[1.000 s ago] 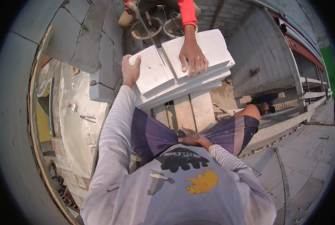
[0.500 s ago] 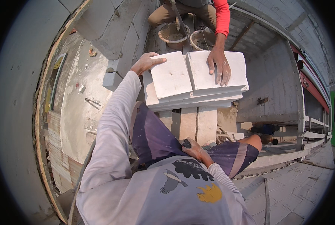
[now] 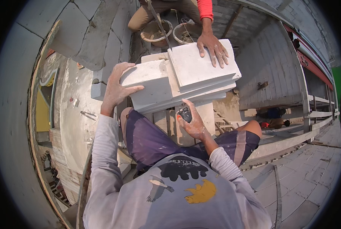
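Left white block tipped up; right hand raised.

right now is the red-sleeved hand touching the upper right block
Touching. The head view shows the red-sleeved hand lying on the upper right block, palm down, fingers spread over its top face.

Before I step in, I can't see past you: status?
Left grip clasping the left white rectangular block. Right grip holding a small black-and-orange object. Close by: co-worker's hand, flat on the right white block.
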Motion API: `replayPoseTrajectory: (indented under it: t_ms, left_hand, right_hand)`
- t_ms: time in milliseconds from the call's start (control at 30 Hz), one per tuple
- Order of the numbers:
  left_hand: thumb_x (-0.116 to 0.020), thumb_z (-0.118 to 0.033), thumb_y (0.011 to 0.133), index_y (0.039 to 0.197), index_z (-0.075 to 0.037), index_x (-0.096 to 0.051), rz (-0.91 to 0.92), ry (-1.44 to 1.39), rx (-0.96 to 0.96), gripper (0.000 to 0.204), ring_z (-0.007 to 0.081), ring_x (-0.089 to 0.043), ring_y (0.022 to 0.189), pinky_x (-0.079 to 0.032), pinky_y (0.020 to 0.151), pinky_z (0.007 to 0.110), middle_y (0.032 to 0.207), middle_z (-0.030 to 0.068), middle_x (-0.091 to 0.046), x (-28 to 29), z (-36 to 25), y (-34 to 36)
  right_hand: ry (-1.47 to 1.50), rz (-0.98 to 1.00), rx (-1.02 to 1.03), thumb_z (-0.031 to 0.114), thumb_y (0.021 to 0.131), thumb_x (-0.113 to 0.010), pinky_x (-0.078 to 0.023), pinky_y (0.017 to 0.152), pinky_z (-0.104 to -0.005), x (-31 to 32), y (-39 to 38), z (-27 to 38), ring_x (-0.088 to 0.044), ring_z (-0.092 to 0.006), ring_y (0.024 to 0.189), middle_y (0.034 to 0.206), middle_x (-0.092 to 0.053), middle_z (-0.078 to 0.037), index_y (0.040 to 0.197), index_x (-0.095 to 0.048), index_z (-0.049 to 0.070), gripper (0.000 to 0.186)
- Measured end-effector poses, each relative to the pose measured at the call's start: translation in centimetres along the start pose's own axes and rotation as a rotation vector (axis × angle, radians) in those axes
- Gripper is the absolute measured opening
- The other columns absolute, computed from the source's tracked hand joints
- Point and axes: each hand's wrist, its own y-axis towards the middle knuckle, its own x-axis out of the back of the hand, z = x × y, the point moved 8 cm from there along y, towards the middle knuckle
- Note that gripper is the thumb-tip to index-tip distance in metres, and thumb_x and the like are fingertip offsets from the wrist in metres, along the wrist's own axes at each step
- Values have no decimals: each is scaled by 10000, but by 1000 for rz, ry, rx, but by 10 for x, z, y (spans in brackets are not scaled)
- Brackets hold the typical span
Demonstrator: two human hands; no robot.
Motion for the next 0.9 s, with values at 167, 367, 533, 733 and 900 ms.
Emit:
replayPoseTrajectory:
  t_ms: [167,367,533,733,900]
  left_hand:
    - [-1034,-255,641,1554,-92,-501,-40,56,-60,1070,323,-593,1353,-481,1166,451,1429,152,-595,-4,-14,-36]
    - [-1031,-219,643,1654,-87,-323,-145,-193,180,1242,311,-560,1409,-453,1204,449,1513,186,-547,-23,26,-58]
    - [-1016,-235,659,1624,-56,-373,-61,-386,340,1173,297,-584,1388,-449,1198,429,1488,199,-593,-55,57,-67]
    - [-1006,-278,672,1521,-16,-492,211,-216,431,1026,368,-631,1304,-483,1152,435,1429,230,-636,-97,99,-89]
    - [-1002,-348,690,1522,1,-457,178,-169,363,1054,405,-631,1284,-495,1135,460,1420,247,-629,-102,109,-90]
  right_hand:
    - [185,272,-161,189,932,-726,-423,1209,-450,-24,39,24,-550,-415,1422,1602,-479,-283,1751,-120,120,1021]
    - [-19,300,-221,243,950,-732,-499,1084,-420,-45,26,-25,-645,-317,1203,1392,-619,-222,1707,-244,101,912]
    - [143,352,-685,231,966,-759,-538,919,-319,-43,-34,-89,-618,-147,1022,1146,-662,-68,1428,-595,59,519]
    - [406,193,-555,214,1000,-718,-533,929,-319,7,-22,-68,-627,-147,1020,1140,-668,-49,1327,-626,26,388]
    - [431,83,-593,193,969,-729,-551,887,-322,30,9,-52,-628,-144,1013,1133,-663,-52,1301,-628,26,385]
